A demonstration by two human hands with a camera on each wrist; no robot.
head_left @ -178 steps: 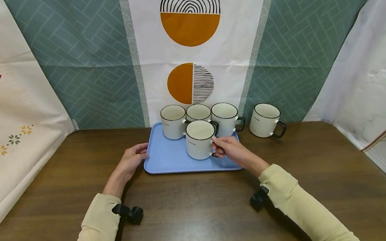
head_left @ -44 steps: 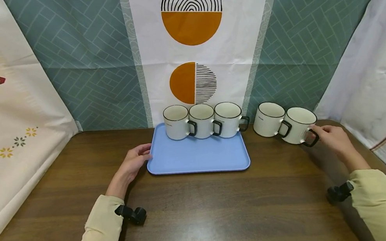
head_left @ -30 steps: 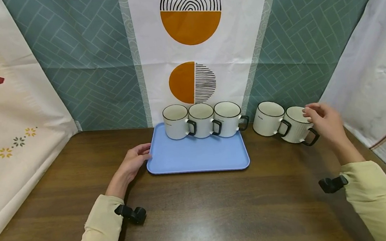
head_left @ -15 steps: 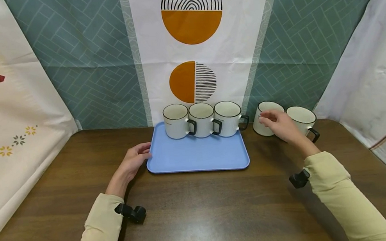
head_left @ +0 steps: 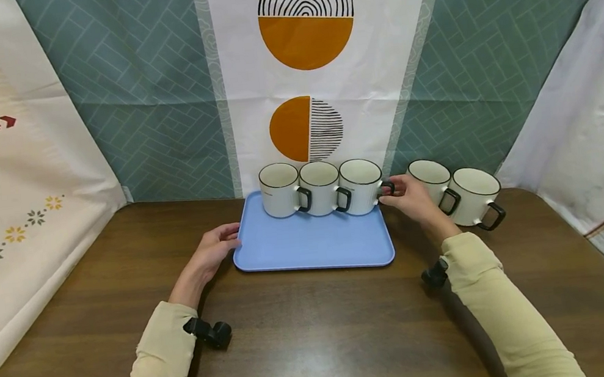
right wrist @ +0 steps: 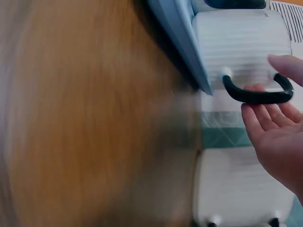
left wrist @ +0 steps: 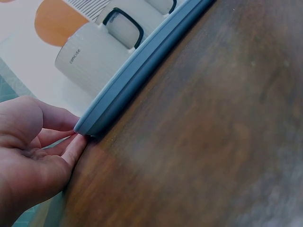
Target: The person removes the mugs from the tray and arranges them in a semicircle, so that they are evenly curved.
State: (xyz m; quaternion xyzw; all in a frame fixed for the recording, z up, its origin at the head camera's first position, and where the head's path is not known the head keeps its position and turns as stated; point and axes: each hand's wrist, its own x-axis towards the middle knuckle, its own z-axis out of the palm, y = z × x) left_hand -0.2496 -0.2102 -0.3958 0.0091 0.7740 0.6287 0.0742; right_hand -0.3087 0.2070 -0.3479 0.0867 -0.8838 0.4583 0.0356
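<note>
one word can be read: "concise" (left wrist: 75, 56), in small dark letters on the side of the leftmost white mug (left wrist: 92, 61), slanting but clear in the left wrist view; in the head view the lettering on that mug is too small to make out; a tiny dark mark on another white mug (right wrist: 241, 40), in the right wrist view, is too blurred to read.

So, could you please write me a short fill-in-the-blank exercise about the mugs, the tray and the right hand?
1. The tray is ____ in colour.
2. On the tray stand exactly ____ mugs.
3. The part of the tray's rightmost mug that juts out toward the right hand is its black ____.
4. On the table, off the tray, stand exactly ____ mugs.

Missing words: blue; three; handle; two.
</note>
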